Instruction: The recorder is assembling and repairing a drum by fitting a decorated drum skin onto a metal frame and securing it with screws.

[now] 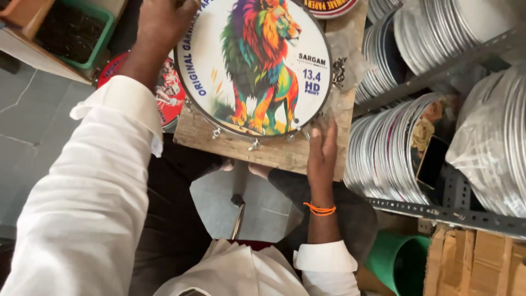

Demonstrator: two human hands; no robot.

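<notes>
Lion-print drum (257,66) btwn hands — left hand (164,22) grips rim, right hand (322,151) flat, open.

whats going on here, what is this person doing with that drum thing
A person in a white long-sleeved shirt is working on a round frame drum with a colourful lion printed on its white skin, which lies flat on a worn wooden board. The left hand grips the drum's far left rim, while the right hand, with an orange thread at the wrist, rests its fingers against the near right edge by the small metal tension fittings. Metal shelves to the right hold stacks of silver-rimmed drum frames.
</notes>
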